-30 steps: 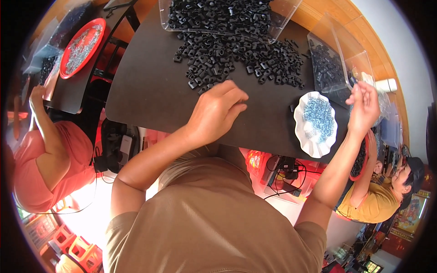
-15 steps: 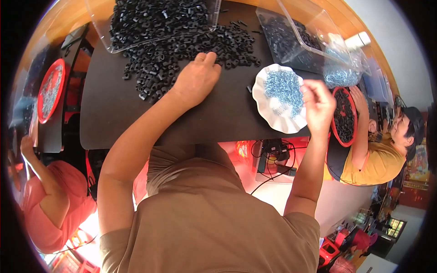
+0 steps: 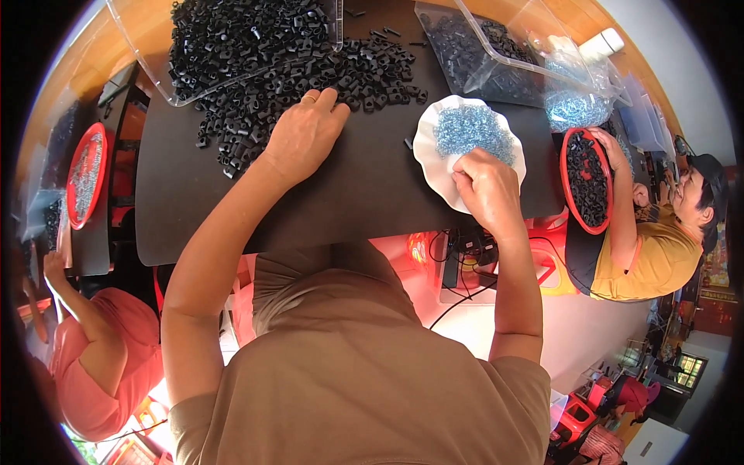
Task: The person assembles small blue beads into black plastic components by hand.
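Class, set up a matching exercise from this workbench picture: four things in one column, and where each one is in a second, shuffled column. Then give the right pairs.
Things:
1. left hand
2. right hand
3. silvery-blue small parts
4. red tray of black parts

Places:
A. heaped in the white scalloped plate
B. at the near rim of the white plate, fingers curled
C. flat on the dark mat at the edge of the loose black plastic pieces
D. at the right end of the bench, in front of a co-worker in a yellow shirt

Pairs: 1-C, 2-B, 3-A, 4-D
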{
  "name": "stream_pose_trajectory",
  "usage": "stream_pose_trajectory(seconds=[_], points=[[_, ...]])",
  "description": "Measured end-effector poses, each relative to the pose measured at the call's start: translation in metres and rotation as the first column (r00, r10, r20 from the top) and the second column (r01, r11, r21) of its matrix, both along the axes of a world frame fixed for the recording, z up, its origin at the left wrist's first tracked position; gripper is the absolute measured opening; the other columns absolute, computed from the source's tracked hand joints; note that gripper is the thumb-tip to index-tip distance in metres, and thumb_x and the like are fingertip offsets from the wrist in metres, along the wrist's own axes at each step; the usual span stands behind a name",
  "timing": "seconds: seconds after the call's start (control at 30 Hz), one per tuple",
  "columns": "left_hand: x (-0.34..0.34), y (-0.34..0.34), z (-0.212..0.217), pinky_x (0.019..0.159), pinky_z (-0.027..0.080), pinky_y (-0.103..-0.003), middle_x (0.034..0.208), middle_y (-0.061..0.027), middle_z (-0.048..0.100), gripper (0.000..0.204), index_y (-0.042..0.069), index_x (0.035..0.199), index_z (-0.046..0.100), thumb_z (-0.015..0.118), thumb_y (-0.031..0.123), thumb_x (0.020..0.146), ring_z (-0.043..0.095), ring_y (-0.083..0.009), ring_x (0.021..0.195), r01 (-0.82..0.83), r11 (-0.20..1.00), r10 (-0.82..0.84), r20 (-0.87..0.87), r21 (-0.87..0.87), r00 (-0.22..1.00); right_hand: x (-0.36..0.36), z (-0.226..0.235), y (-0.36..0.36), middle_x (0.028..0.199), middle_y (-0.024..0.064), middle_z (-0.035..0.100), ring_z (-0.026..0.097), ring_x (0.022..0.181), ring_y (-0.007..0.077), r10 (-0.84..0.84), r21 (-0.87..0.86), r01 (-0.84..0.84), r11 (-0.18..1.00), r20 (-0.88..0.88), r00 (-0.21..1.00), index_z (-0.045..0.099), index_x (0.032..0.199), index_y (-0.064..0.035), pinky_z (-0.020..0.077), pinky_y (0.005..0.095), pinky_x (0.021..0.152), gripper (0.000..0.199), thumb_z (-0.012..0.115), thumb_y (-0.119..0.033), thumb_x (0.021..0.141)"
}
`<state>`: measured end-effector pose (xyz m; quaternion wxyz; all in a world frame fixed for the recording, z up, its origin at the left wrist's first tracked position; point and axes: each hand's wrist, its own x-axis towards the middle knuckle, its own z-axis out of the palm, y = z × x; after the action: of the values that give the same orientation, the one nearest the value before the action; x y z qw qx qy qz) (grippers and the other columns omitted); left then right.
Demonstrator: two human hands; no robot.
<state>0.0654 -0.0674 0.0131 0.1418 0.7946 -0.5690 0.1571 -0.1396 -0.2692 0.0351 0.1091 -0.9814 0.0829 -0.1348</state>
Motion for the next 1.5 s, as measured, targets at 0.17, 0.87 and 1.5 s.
stream_pose_trajectory(seconds=[0.17, 0.87, 1.5], points=[[-0.005, 0.005, 0.003, 0.066, 0.048, -0.04, 0.085, -0.0128, 0.049, 0.014, 0.002, 0.08, 0.048, 0.059, 0.0, 0.073, 0.053, -0.0315, 0.083, 0.031, 0.992, -0.045, -0.118, -0.12, 0.992, 0.005, -0.009, -0.017, 0.07, 0.004, 0.055, 0.055, 0.061, 0.0146, -0.045, 0.535, -0.108, 0.838, 0.266, 0.963, 0.058, 0.078, -0.0017, 0.0439, 0.026, 0.053, 0.003, 0.06, 0.0, 0.078], [-0.005, 0.017, -0.008, 0.074, 0.046, -0.039, 0.092, -0.0116, 0.048, 0.032, 0.003, 0.098, 0.054, 0.066, -0.001, 0.069, 0.053, -0.0308, 0.089, -0.191, 0.966, 0.139, -0.268, -0.177, 0.953, 0.012, -0.014, -0.016, 0.09, 0.0104, 0.058, 0.055, 0.069, 0.0142, -0.092, 0.948, -0.29, 0.129, 0.303, 0.949, 0.059, 0.094, 0.0032, 0.0469, 0.027, 0.057, 0.009, 0.056, -0.001, 0.086], [0.003, 0.016, -0.012, 0.069, 0.046, -0.04, 0.084, -0.0105, 0.05, 0.02, 0.004, 0.091, 0.057, 0.065, 0.004, 0.072, 0.054, -0.0304, 0.085, -0.121, 0.985, 0.085, -0.265, -0.124, 0.96, 0.019, 0.012, 0.041, 0.085, 0.0099, 0.057, 0.056, 0.067, 0.0117, 0.0, 0.904, -0.339, 0.259, 0.351, 0.936, 0.058, 0.089, 0.0061, 0.0493, 0.0226, 0.055, 0.008, 0.054, 0.009, 0.083]])
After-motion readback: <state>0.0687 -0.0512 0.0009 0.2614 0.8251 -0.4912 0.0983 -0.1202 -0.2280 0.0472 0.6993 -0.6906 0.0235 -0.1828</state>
